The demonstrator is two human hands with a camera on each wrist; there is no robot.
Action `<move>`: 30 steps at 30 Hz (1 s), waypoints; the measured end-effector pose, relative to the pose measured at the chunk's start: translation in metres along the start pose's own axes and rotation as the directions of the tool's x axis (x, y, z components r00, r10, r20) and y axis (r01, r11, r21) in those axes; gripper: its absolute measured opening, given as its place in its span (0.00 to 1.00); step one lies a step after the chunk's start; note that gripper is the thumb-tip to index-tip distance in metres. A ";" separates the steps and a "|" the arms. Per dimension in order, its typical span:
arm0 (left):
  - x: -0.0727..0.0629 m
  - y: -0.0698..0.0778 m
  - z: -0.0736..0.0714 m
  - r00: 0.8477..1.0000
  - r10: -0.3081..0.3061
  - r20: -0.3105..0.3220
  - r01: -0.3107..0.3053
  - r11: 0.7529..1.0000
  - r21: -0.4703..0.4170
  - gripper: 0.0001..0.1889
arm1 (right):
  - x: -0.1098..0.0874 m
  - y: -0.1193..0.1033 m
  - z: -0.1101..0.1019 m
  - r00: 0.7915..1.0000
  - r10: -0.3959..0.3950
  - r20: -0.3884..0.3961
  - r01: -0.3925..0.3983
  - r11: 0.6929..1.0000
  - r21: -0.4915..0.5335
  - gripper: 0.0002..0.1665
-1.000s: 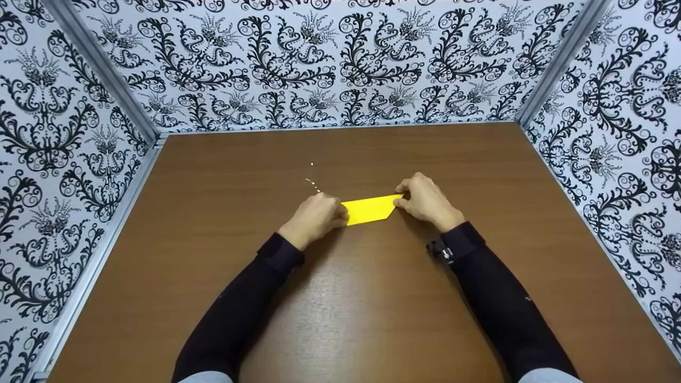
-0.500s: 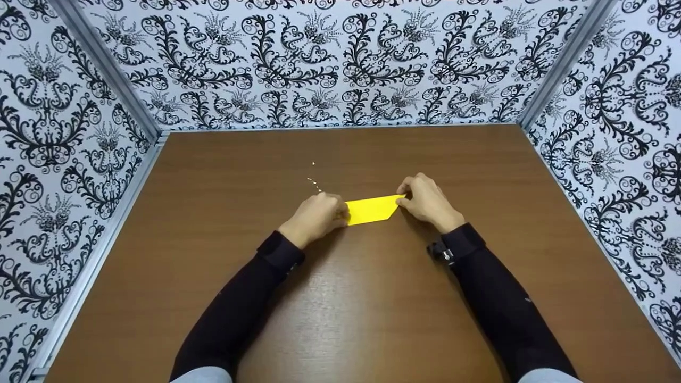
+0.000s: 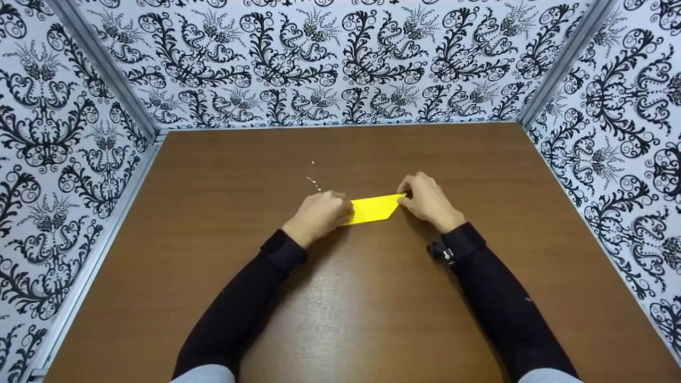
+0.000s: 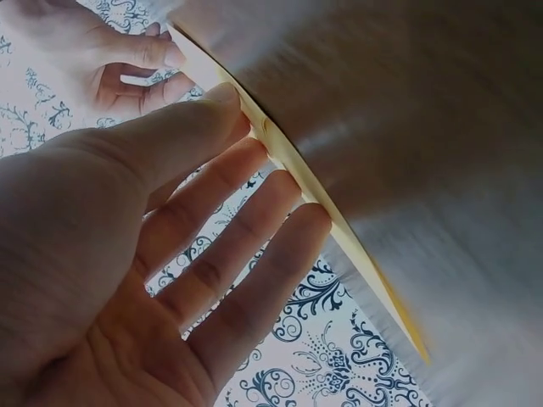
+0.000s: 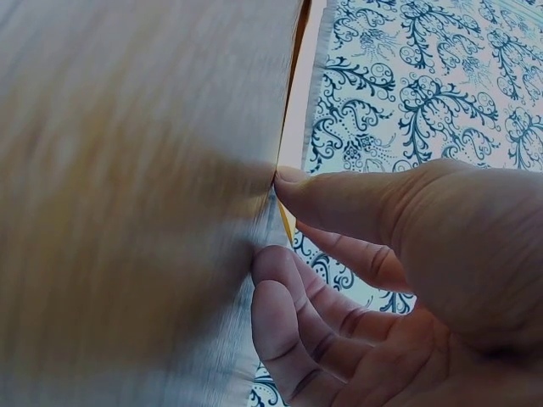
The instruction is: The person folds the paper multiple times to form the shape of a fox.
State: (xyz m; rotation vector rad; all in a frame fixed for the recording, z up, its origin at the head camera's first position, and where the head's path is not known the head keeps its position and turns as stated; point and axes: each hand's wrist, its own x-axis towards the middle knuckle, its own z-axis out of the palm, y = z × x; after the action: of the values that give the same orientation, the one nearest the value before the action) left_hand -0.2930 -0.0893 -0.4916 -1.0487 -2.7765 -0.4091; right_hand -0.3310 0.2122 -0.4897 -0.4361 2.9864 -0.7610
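A flat yellow folded paper strip point(image 3: 375, 208), its right end cut off at a slant, lies on the brown table. My left hand point(image 3: 317, 213) is at its left end, knuckles up. The left wrist view shows that thumb and fingertips on the paper point(image 4: 366, 267), the other fingers spread along it. At the pointed right end, my right hand point(image 3: 427, 199) pinches the tip. In the right wrist view, the right thumb point(image 5: 339, 199) presses the paper's edge and the outer fingers curl by the tabletop. Part of the strip's left end is hidden under the left hand.
Small white flecks point(image 3: 314, 183) show on the wooden table point(image 3: 340, 298) just beyond the left hand. Walls with black scroll patterns point(image 3: 340, 58) enclose the table's back and sides, with grey metal rails point(image 3: 558, 64) at the corners.
My left hand has slid slightly right along the strip, and a bit of yellow now shows below its fingers. The right hand and the paper's pointed end have stayed nearly still.
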 end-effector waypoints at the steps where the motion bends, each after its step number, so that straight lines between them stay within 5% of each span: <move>1: 0.000 0.000 0.000 1.000 0.005 -0.006 -0.005 1.000 0.009 0.04 | 0.000 0.000 0.000 1.000 0.001 0.000 -0.001 1.000 0.000 0.13; 14: 0.002 0.004 -0.004 1.000 0.001 -0.011 0.000 1.000 0.027 0.03 | 0.000 -0.001 -0.008 0.998 -0.040 -0.044 0.043 0.997 0.066 0.06; 30: -0.002 0.002 0.000 1.000 0.000 -0.025 0.000 1.000 0.015 0.03 | -0.005 -0.003 -0.014 0.997 -0.070 -0.035 0.074 0.989 0.126 0.09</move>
State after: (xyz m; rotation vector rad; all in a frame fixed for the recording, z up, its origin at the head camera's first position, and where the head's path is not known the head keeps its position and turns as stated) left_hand -0.2908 -0.0892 -0.4919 -1.0331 -2.7530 -0.3988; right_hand -0.3270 0.2173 -0.4759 -0.5329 2.9412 -0.9664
